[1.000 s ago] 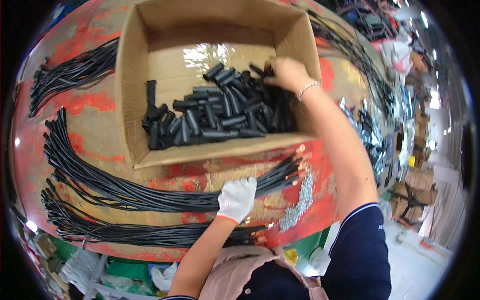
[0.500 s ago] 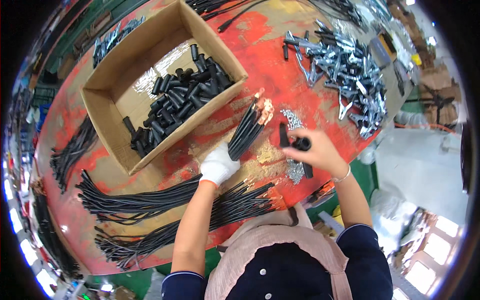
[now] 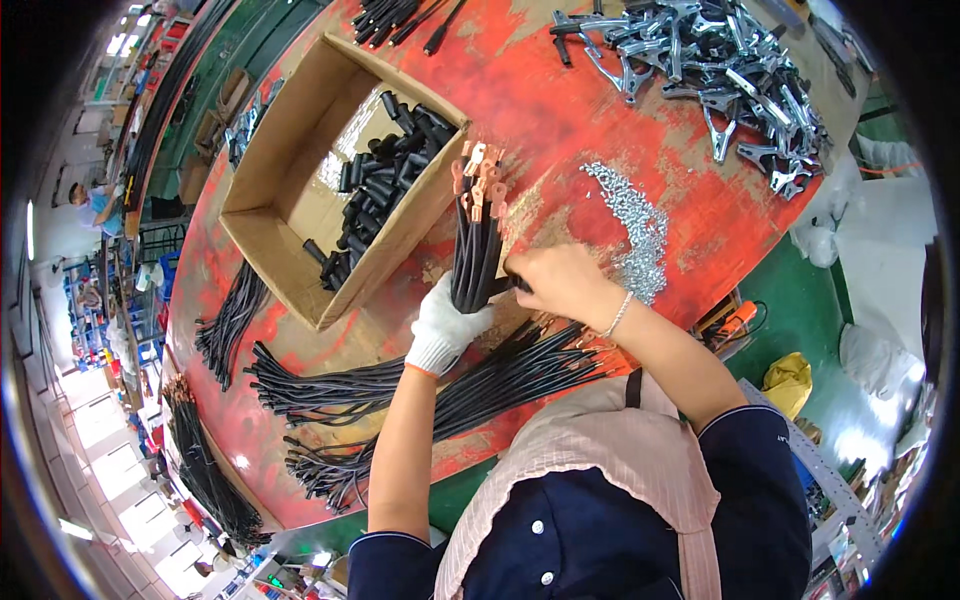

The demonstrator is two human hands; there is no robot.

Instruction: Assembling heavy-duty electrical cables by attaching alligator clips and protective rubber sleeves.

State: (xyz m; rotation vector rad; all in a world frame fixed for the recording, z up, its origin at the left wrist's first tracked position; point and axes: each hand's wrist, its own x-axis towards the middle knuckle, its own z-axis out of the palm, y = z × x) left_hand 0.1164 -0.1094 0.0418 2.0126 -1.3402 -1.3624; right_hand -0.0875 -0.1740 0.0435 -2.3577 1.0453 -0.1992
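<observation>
My left hand [image 3: 447,322], in a white knit glove, is closed around a bundle of black cables [image 3: 477,262]. Copper lugs [image 3: 482,178] cap their upper ends and point away from me. Just right of the bundle, my bare right hand [image 3: 562,282] is closed with its fingertips against the cables. Part of a black sleeve [image 3: 517,281] shows at those fingertips; the rest is hidden by the hand. More loose black sleeves [image 3: 375,190] lie heaped in a cardboard box [image 3: 292,190] to the left.
Small silver screws or rivets [image 3: 638,235] are spread right of my hands. Metal clamps [image 3: 715,80] pile up at the far right. More cable bundles [image 3: 330,385] lie at the near left. Other cables [image 3: 400,20] sit at the far edge of the red table [image 3: 540,110].
My right hand has moved left to the cable bundle, bringing black sleeves off the small silver parts. The bundle now stands more upright in my left hand. The view has shifted.
</observation>
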